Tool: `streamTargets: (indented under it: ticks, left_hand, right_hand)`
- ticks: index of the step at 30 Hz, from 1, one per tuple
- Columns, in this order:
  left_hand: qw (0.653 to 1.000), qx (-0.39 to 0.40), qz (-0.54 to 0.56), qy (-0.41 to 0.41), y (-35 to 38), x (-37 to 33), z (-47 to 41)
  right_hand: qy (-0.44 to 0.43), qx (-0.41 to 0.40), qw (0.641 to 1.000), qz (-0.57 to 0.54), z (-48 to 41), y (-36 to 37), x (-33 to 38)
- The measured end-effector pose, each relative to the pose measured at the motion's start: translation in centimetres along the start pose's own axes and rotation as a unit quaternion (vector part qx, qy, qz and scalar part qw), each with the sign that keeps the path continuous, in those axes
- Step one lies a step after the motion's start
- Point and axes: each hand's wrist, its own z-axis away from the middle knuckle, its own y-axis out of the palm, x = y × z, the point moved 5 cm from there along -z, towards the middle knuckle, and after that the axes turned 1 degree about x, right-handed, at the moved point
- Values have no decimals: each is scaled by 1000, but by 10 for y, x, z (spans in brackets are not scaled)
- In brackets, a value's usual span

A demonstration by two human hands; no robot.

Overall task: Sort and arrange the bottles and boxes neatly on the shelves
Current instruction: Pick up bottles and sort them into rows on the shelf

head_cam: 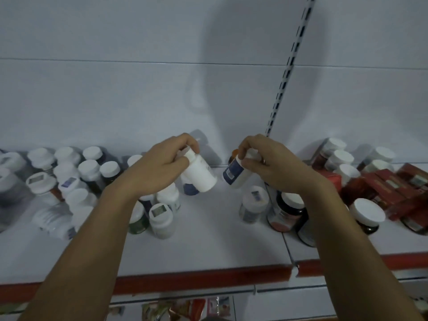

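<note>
White bottle (202,176), left hand (159,167); blue-labelled (234,173), right hand (271,165)

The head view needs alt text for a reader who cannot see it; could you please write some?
A person's left hand holds a white bottle and the right hand a blue-labelled bottle, each by its cap, above a white shelf. More white-capped bottles crowd the shelf, with red boxes at the right.
</note>
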Motion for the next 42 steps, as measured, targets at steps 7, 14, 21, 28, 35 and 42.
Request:
streamTargets:
  ticks: [7, 14, 21, 28, 35, 42]
  left_hand:
    - [1000, -17, 4, 15, -17, 6, 22]
    - [995, -86, 6, 46, -42, 25, 36]
    - [974, -226, 17, 4, -81, 56, 66]
    - [973, -228, 32, -14, -111, 75, 92]
    - [964, -265, 9, 5, -145, 88, 92]
    - [966, -256, -18, 18, -158, 109, 83]
  right_hand:
    - [-17, 101, 987, 127, -12, 49, 16]
    - [-40, 111, 990, 78, -14, 79, 26]
    - [-15, 136, 987, 83, -20, 94, 33]
    - [16, 146, 985, 90, -26, 96, 51]
    - [-6, 4, 997, 76, -51, 96, 87]
    - [22, 108, 989, 101, -85, 153, 130]
